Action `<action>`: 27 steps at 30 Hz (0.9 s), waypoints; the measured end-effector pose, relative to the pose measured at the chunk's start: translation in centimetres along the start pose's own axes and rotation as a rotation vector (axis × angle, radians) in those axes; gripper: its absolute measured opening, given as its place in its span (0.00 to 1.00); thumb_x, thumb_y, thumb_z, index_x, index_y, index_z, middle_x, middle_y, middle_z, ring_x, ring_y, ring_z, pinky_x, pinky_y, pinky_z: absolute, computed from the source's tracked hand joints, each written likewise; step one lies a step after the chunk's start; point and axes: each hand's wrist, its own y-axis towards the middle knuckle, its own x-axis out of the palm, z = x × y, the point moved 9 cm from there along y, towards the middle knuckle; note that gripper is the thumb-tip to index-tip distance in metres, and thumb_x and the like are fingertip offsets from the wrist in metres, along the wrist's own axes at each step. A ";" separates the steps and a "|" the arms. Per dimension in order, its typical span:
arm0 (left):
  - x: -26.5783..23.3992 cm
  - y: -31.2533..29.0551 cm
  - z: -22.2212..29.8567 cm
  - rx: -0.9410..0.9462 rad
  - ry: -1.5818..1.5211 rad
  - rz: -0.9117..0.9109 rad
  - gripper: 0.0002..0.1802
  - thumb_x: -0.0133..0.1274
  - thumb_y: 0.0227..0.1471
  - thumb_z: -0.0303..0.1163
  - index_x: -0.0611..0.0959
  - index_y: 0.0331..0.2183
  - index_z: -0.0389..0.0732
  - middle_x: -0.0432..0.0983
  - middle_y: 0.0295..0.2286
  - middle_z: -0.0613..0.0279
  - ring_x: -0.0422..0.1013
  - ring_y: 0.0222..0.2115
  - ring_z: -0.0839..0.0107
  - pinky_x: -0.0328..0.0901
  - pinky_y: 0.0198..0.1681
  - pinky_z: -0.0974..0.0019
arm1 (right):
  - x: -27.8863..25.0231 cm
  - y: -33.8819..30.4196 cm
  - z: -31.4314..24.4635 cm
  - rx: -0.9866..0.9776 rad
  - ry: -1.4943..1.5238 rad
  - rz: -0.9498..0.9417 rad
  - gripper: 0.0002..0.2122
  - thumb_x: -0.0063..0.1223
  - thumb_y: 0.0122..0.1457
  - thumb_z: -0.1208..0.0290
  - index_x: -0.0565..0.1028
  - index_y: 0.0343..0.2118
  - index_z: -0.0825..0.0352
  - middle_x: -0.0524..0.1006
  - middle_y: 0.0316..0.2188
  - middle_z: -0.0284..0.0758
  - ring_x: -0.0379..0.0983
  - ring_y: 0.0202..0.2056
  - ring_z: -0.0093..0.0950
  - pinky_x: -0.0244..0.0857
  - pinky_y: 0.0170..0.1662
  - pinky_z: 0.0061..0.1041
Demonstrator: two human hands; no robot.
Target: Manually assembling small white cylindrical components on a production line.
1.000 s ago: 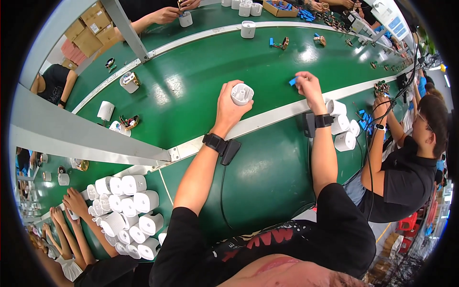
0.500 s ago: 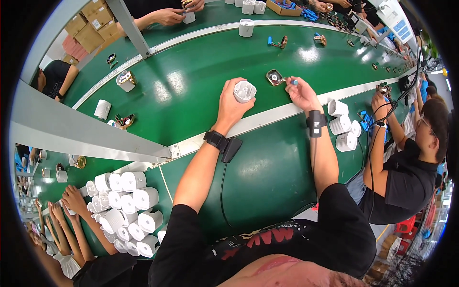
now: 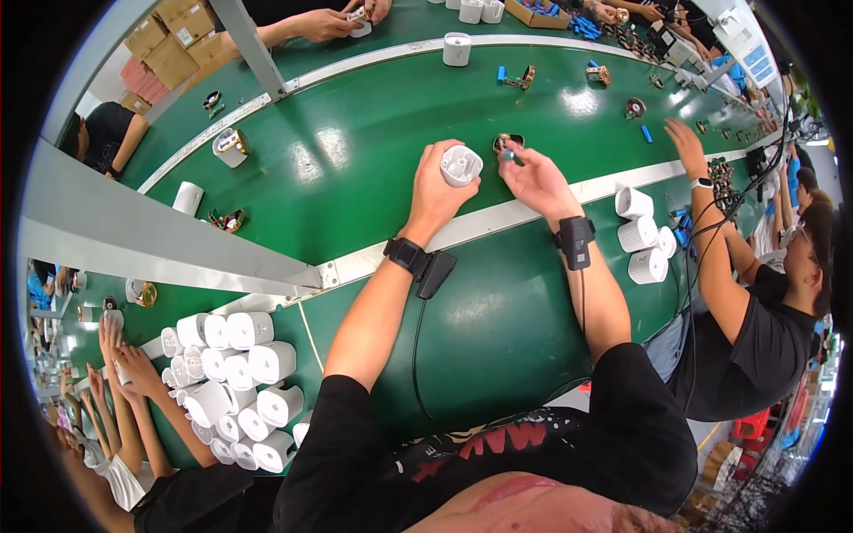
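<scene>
My left hand (image 3: 437, 193) is wrapped around a white cup-shaped plastic housing (image 3: 461, 166), its open end tilted up toward me so that ribs inside show. Just to the right, the fingers of my right hand (image 3: 541, 181) are pinched on a small blue cylinder (image 3: 507, 155), apparently a battery cell. Touching its far side is a dark rounded part with a coppery edge (image 3: 511, 141). Whether the two are joined is hidden by my fingers. Both hands are over the green work surface (image 3: 373, 115), beyond the pale metal rail (image 3: 471, 228).
Many white housings (image 3: 271, 362) are stacked at left, with several more (image 3: 637, 234) right of my right forearm. A slanted metal post (image 3: 160, 235) stands at left. A co-worker's hand (image 3: 686, 149) reaches over the surface at right; black cables (image 3: 702, 253) hang there.
My right hand has moved left, bringing the blue cylinder close to the housing. The dark part now looks tipped up. At right, a co-worker's arm has reached forward, near a newly visible blue cell.
</scene>
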 end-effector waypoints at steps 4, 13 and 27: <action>0.2 -0.3 0.3 0.025 0.029 -0.044 0.29 0.67 0.34 0.25 0.76 0.43 0.39 0.71 0.39 0.57 0.71 0.41 0.60 0.67 0.46 0.61 | 0.8 -0.6 -1.8 -0.327 -0.543 0.068 0.16 0.49 0.63 0.76 0.71 0.53 0.73 0.77 0.42 0.39 0.73 0.37 0.23 0.71 0.44 0.21; 0.5 -0.3 0.9 0.024 -0.034 -0.095 0.33 0.69 0.31 0.25 0.75 0.44 0.40 0.70 0.39 0.58 0.71 0.41 0.58 0.67 0.46 0.59 | 6.8 -3.7 -2.3 -0.879 -1.245 0.068 0.13 0.53 0.60 0.82 0.76 0.48 0.74 0.80 0.44 0.38 0.75 0.43 0.22 0.70 0.46 0.21; 0.8 -0.3 0.8 0.056 -0.024 -0.118 0.33 0.70 0.31 0.27 0.77 0.45 0.39 0.72 0.39 0.58 0.72 0.41 0.59 0.68 0.45 0.60 | 10.3 -5.7 -0.3 -1.097 -1.676 0.079 0.11 0.61 0.53 0.82 0.81 0.41 0.70 0.82 0.38 0.36 0.76 0.36 0.21 0.70 0.43 0.22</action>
